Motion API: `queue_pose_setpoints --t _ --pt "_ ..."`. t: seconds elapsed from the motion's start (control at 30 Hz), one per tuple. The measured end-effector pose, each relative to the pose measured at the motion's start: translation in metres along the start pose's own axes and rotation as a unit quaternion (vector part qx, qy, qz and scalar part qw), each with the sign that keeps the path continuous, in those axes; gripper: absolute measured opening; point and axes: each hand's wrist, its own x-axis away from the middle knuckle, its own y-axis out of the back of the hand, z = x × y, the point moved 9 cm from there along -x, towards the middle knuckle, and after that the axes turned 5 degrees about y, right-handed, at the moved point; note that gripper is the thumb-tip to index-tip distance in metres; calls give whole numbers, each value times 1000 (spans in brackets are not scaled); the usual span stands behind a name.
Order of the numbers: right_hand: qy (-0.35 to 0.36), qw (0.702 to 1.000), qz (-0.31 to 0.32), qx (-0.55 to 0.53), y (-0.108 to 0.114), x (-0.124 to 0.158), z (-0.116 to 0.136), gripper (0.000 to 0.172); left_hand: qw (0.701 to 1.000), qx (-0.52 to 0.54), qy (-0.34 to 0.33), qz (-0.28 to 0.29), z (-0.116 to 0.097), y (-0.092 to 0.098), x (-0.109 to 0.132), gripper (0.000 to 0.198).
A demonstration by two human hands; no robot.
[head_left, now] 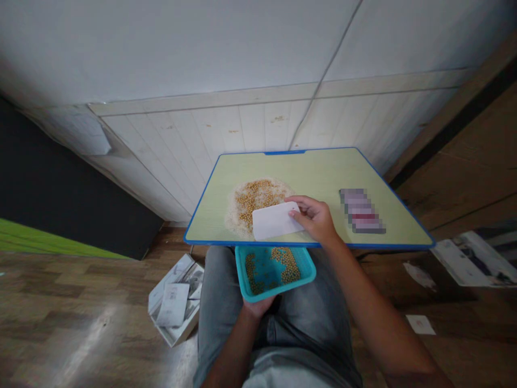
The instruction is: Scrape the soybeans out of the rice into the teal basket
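My right hand pinches a flat white card by its right end, just above the table's near edge. Behind and left of the card lies a pile of soybeans mixed with pale rice-like grains. Under the table's front edge, over my lap, my left hand holds a turquoise plastic basket from below by its near side. Soybeans lie in the basket, gathered mostly at its left and right. The fingers beneath the basket are hidden.
The small folding table has a blue rim and stands against a white panelled wall. A blurred-out flat object lies on its right side. An open box with papers sits on the wooden floor at left. A cable runs down the wall.
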Motion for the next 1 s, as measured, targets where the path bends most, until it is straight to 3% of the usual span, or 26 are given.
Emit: queue_pose_setpoints --t 0.53,0.77,1.0 --pt "-8 1000 25 14 -6 1 -3 45 996 30 -21 -82 -1 11 1 80" --pt "-7 999 34 20 -6 1 0 44 999 3 -18 -40 -2 6 -1 82" --pt "-22 999 19 23 -4 3 -4 42 999 2 -24 -46 -1 13 -2 81"
